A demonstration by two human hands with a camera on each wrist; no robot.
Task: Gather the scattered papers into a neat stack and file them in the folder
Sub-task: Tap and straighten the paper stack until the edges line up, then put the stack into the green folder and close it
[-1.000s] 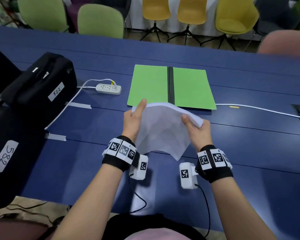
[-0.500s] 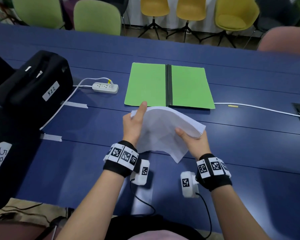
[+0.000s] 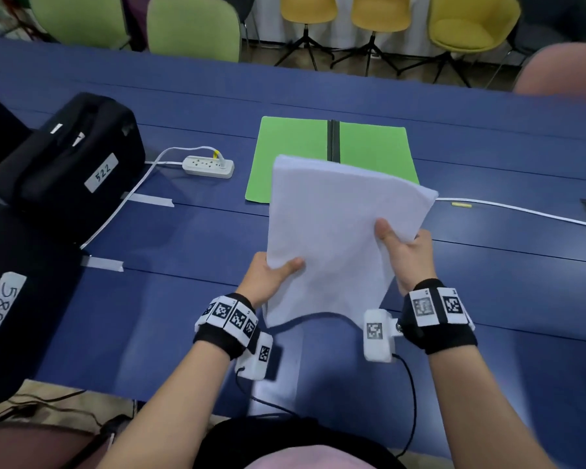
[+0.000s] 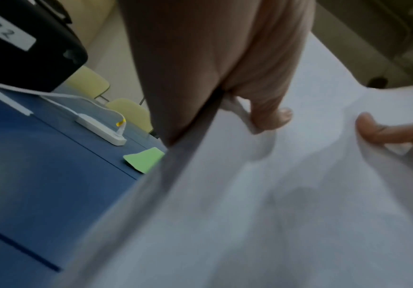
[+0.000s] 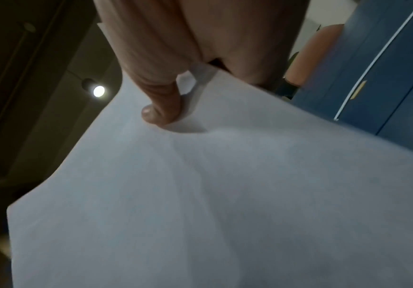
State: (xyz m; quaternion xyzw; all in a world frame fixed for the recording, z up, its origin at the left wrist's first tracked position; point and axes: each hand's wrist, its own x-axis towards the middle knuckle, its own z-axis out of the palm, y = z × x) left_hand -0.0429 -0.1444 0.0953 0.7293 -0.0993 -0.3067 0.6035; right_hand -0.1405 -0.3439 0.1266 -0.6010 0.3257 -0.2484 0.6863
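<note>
Head view: open folder point(image 3: 295, 157) bare, papers point(image 3: 332, 238) above

A white label on the black case point(image 3: 71, 164) reads "522"; the nearer case's point(image 3: 21, 299) label reads "582".

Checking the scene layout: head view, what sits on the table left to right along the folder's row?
black case labelled 522 → white power strip → open green folder → small yellow piece

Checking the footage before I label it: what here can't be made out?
- Folder: near edge hidden behind the paper stack, head view.
- Sheet count: edges blurred, left wrist view.
- Fingers of both hands: under the stack, every view.
- Far label on the black case: small.
</note>
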